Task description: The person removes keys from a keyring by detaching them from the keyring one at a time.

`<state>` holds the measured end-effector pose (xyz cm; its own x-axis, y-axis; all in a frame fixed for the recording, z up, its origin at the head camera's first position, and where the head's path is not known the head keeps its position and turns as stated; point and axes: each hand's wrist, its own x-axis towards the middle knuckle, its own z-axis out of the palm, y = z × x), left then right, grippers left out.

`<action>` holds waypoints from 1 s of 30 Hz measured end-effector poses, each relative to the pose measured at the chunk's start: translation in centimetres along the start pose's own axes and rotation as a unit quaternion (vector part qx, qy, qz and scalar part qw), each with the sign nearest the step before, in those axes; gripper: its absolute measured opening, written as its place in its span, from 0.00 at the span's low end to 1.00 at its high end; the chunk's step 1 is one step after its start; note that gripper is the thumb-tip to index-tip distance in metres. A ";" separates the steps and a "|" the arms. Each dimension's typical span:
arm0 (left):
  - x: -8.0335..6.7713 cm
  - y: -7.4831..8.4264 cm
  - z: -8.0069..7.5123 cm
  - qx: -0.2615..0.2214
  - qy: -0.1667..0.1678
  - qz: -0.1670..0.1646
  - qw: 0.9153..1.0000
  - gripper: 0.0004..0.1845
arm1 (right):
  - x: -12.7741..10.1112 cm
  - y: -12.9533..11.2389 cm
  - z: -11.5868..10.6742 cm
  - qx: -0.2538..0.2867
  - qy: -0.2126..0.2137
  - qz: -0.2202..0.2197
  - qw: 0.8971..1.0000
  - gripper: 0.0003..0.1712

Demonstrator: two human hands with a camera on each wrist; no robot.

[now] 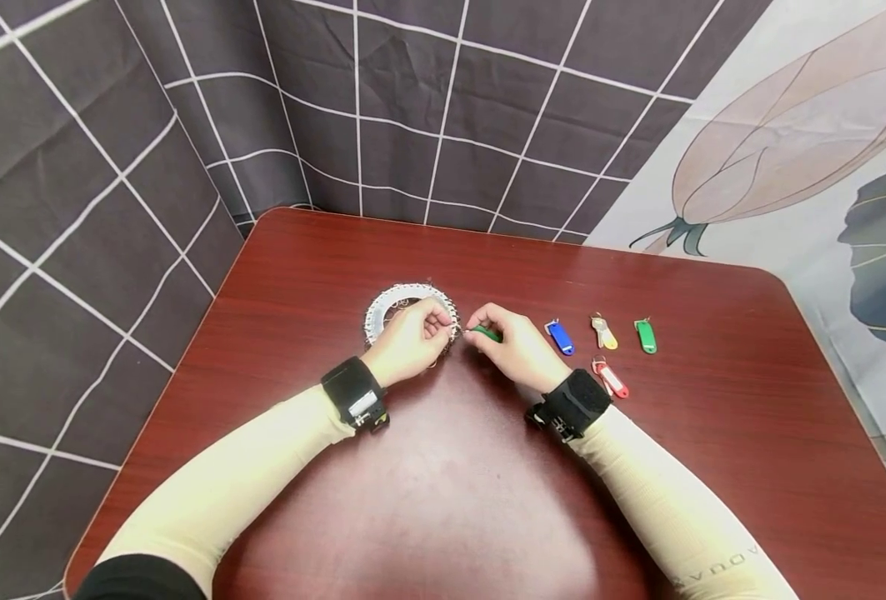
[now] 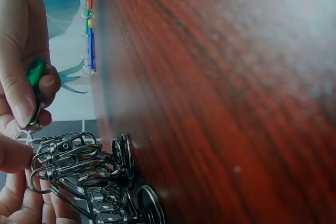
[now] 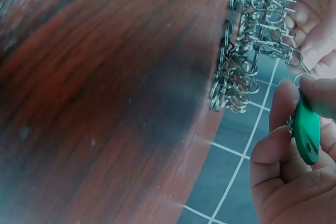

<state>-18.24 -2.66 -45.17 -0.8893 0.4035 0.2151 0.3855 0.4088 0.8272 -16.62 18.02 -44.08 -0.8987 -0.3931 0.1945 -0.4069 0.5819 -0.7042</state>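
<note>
My left hand (image 1: 407,340) reaches over a round white ring (image 1: 374,315) hung with many metal clasps and split rings. Its thumb and finger pinch one clasp at the ring's right side. Close by on the right, my right hand (image 1: 519,348) pinches a green key tag (image 3: 308,129) between thumb and fingers. The tag's small wire loop meets the pinched clasp between the two hands. Silvery clasps (image 2: 68,153) fill the bottom of the left wrist view. Part of the white ring is hidden under the left hand.
On the brown table (image 1: 443,467), right of the right hand, lie a blue key tag (image 1: 561,337), a key with a yellow tag (image 1: 603,332), another green tag (image 1: 646,336) and a red tag (image 1: 613,379) near the right wrist. A dark gridded curtain (image 1: 412,108) hangs behind the table.
</note>
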 end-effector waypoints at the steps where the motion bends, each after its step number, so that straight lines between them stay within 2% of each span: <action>1: 0.0 0.0 0.0 0.002 0.002 0.003 1.000 0.04 | 0.0 0.0 0.0 -0.001 0.002 -0.001 1.000 0.05; 7: 0.0 0.3 -0.2 0.024 0.003 0.021 1.000 0.03 | 0.0 0.0 0.0 -0.006 0.011 -0.008 1.000 0.04; 17: -0.1 0.6 -0.3 0.075 -0.030 0.031 0.996 0.03 | 0.2 -0.2 -0.2 0.021 0.020 0.018 0.999 0.05; 27: -0.1 0.2 -0.2 0.084 -0.055 0.026 0.995 0.03 | 0.3 -0.7 -0.3 0.024 0.027 0.025 0.999 0.06; 30: -0.2 0.2 -0.4 0.067 -0.068 0.023 0.995 0.03 | 0.3 -0.8 -0.3 0.023 0.027 0.023 0.999 0.06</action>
<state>-18.09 -2.97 -44.82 -0.8316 0.5281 0.1720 0.4631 0.4884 0.7396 -16.57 17.66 -43.28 -0.9247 -0.3262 0.1964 -0.3573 0.5652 -0.7436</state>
